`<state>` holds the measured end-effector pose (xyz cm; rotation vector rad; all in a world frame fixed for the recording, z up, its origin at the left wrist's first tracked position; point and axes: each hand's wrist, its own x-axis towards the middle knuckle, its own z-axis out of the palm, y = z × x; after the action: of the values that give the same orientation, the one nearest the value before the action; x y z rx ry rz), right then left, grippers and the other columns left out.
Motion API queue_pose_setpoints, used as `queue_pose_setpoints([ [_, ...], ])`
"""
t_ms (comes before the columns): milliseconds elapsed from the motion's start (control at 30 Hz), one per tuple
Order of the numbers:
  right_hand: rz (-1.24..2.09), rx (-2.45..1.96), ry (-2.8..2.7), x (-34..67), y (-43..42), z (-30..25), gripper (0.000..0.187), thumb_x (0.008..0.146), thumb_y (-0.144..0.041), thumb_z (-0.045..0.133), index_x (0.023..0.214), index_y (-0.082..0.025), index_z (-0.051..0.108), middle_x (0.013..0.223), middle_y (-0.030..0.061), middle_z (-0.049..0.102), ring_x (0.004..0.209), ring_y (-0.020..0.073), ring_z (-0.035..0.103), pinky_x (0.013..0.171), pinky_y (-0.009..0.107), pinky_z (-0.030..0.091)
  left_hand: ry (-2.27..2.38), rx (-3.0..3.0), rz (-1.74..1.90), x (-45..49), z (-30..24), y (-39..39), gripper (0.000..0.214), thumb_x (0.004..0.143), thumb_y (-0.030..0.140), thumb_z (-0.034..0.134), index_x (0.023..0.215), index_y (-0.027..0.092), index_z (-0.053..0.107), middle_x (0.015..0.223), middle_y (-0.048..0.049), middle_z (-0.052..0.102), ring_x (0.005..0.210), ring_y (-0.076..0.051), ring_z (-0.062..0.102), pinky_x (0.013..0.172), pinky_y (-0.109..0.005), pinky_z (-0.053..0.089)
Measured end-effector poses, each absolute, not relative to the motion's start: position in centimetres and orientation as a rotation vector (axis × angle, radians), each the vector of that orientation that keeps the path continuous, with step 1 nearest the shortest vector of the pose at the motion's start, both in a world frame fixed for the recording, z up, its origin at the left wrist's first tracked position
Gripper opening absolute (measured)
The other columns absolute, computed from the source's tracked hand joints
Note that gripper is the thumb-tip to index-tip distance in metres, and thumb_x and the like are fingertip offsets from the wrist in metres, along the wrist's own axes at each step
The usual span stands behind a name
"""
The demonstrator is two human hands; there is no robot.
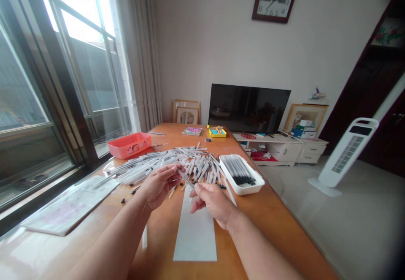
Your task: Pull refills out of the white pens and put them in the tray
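At a brown table point(268, 225), a booklet point(71, 208) lies at far left, its pale cover marked with a faint pinkish patch. Behind it stands a coral-red plastic basket point(117, 150). To their right spreads a loose heap of slim tubes point(142, 166), mostly whitish and translucent, some with dark parts, with small black pieces point(122, 200) scattered near its edge.

At center, a person's left hand point(158, 187) pinches the upper end of 1 slim tube point(186, 178) between thumb and fingers. The tube lies between the 2 hands, just in front of the heap, slanting down from the left fingertips to the right. It is thin, straight and greyish; its finer details are too small to tell. Below it, a strip of white paper point(195, 237) lies flat, its near end toward the person.

The right hand point(217, 204) grips the tube's lower end, thumb on top and fingers curled beneath. Just beyond, at right, a white tray point(251, 189) holds a row of clear, slender tubes, laid side by side with their black ends facing the person.
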<state>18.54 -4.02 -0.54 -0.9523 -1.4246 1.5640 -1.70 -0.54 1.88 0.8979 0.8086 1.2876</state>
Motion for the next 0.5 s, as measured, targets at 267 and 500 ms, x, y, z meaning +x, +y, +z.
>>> queue_pose_setpoints([
  [267, 1.391, -0.998, -1.437, 18.58, -3.60, -1.14, 0.031, 0.086, -0.048, 0.066, 0.086, -0.017, 0.059, 0.069, 0.0012, 0.067, 0.069, 0.0143, 0.057, 0.073, 0.029, 0.042, 0.800, 0.910, 1.298, -1.64, 1.68, -0.44, 0.019, 0.082, 0.021, 0.075, 0.100, 0.013, 0.075, 0.098, -0.0102, 0.075, 0.080, -0.014, 0.067, 0.075, -0.022, 0.055],
  [500, 1.746, -0.809, -1.324, 19.00, -4.08, -0.36, 0.043, 0.084, -0.056, 0.067, 0.087, -0.013, 0.065, 0.060, 0.0020, 0.062, 0.059, 0.0126, 0.054, 0.065, 0.028, 0.040, 0.713, 0.900, 1.250, -1.94, 2.09, -0.77, 0.022, 0.084, 0.022, 0.073, 0.105, 0.016, 0.073, 0.109, -0.0113, 0.075, 0.099, -0.019, 0.069, 0.090, -0.029, 0.054],
])
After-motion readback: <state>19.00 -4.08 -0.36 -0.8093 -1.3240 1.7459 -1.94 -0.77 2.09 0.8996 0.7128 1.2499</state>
